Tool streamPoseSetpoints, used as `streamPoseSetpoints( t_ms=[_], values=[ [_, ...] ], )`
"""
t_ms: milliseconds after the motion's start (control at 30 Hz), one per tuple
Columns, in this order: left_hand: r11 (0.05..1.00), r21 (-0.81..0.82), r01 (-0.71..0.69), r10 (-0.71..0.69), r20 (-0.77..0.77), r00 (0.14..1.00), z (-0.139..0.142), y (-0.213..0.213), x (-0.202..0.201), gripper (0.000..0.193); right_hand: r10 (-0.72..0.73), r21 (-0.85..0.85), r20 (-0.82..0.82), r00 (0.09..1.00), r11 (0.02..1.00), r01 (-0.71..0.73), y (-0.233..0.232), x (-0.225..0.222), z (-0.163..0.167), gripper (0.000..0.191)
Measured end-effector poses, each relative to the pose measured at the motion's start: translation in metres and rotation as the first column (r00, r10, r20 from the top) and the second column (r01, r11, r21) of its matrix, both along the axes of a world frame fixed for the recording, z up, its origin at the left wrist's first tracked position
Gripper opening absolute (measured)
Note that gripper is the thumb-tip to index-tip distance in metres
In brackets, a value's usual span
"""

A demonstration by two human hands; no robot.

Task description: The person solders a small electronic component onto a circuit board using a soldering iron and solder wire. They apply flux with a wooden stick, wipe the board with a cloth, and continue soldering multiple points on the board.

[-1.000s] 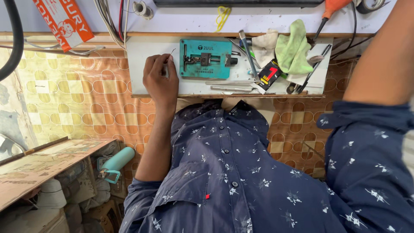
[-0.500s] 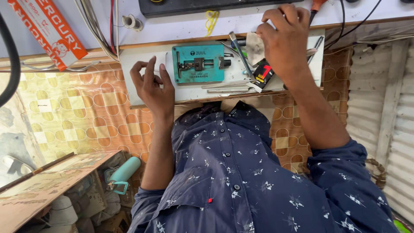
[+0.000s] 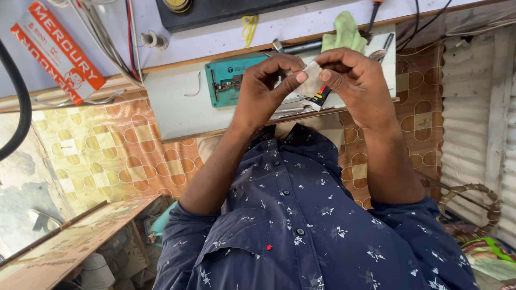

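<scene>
Both my hands are raised in front of me over the white work mat [image 3: 172,107]. My left hand [image 3: 266,91] and my right hand [image 3: 357,80] pinch a small whitish piece of cloth or tissue [image 3: 310,80] between thumbs and fingertips. Behind the hands a teal repair fixture [image 3: 226,80] with a metal clamp lies on the mat. A green cloth [image 3: 344,33] and some thin metal tools [image 3: 290,47] lie at the mat's far edge, partly hidden by my fingers.
A black device [image 3: 215,13] and cables [image 3: 118,37] sit along the back of the bench. An orange box [image 3: 56,51] lies at the far left. Patterned covering [image 3: 107,150] hangs below the bench edge. A wooden shelf [image 3: 59,247] is at lower left.
My right hand picked the whitish piece off the mat and came toward me. My left hand left the mat beside the teal fixture and joined it on the piece.
</scene>
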State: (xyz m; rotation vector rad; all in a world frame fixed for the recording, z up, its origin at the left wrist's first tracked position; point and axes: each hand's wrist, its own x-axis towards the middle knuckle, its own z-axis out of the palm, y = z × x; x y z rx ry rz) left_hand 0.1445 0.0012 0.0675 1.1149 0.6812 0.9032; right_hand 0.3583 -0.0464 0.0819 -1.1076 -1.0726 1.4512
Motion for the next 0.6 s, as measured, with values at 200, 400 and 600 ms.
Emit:
streamPoseSetpoints(
  t_ms=[200, 400, 600],
  values=[
    [0.977, 0.213, 0.007, 0.053, -0.275, 0.96, 0.015, 0.004, 0.009, 0.032, 0.033, 0.16, 0.099, 0.994, 0.986, -0.049, -0.003, 0.009, 0.005, 0.035],
    [0.962, 0.259, 0.087, -0.017, -0.263, 0.965, 0.033, 0.013, 0.019, 0.052, 0.023, 0.107, -0.046, 0.999, 0.994, -0.018, -0.004, 0.019, -0.011, 0.036],
    [0.981, 0.189, -0.047, 0.112, -0.349, 0.93, 0.034, 0.009, 0.022, 0.044, -0.229, 0.281, -0.404, 0.886, 0.89, 0.359, 0.036, 0.02, 0.025, 0.027]
  ],
)
